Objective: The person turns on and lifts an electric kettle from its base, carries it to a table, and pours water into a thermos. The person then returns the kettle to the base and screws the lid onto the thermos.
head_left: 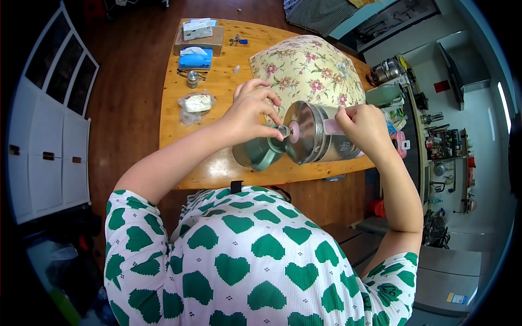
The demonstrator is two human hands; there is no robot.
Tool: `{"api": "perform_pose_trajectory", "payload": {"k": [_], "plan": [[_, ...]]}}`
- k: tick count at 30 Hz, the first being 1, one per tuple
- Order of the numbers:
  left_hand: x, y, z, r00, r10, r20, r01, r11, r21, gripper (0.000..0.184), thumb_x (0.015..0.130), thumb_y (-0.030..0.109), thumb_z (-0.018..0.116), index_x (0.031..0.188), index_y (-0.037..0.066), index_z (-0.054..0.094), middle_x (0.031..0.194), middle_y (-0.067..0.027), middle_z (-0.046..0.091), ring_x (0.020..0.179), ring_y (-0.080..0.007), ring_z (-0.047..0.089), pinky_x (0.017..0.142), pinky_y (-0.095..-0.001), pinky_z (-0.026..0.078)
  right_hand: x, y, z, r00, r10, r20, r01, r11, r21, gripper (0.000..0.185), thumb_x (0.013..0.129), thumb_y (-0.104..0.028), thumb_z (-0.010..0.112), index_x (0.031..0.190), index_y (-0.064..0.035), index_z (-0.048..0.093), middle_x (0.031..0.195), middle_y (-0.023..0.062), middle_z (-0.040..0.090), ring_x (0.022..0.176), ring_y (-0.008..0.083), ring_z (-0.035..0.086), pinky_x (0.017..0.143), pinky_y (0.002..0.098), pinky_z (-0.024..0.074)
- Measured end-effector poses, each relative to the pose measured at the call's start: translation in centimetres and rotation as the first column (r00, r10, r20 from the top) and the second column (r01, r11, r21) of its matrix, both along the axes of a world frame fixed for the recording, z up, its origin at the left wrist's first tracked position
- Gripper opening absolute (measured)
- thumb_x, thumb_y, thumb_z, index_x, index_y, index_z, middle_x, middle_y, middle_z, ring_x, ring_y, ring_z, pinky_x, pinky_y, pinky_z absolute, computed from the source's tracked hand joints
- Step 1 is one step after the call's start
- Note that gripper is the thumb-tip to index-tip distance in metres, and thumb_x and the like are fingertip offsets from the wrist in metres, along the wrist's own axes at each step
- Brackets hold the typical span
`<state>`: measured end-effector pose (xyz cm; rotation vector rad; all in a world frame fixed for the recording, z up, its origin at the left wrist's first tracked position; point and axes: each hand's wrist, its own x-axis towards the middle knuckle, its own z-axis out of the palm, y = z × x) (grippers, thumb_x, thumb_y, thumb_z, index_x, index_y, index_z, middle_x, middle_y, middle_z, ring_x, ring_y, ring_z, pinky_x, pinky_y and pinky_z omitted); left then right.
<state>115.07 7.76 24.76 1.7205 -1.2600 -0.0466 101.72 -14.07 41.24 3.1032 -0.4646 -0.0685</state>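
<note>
A clear jug [343,148] with a pink handle lies tipped on its side in the air above the table, its lidded end facing left. My right hand [363,127] is closed around the handle. With thumb and fingertips, my left hand [253,111] pinches the small clear knob [284,131] at the middle of the jug's lid [298,142]; the other fingers are spread. Below and left of the lid stands a dark green jug [253,155] with a green handle, partly hidden by my left hand and the clear jug.
On the wooden table [217,136] sit a floral cloth cover [304,68], a tissue pack [196,60], a cardboard box [209,42], a small jar [192,79] and a plastic bag with something white [197,104]. Kitchen counters run along the right.
</note>
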Motion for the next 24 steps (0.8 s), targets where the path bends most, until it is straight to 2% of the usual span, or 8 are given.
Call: {"api": "perform_pose_trajectory", "payload": {"k": [24], "plan": [[-0.1,0.4,0.2,1.0,0.0,0.003,0.0,1.0,0.001,0.03,0.062,0.036,0.097,0.08,0.018,0.081,0.122,0.0017,0.063,0.144,-0.0339,0.036,0.117,-0.0542,0.026,-0.1,1.2,0.8,0.999,0.032,0.04,-0.03,0.998,-0.051,0.039,0.092,-0.035,0.059,0.075,-0.0062,0.079,0.061,0.019,0.065,0.063,0.0384,0.067,0.067,0.0446,0.0565]]}}
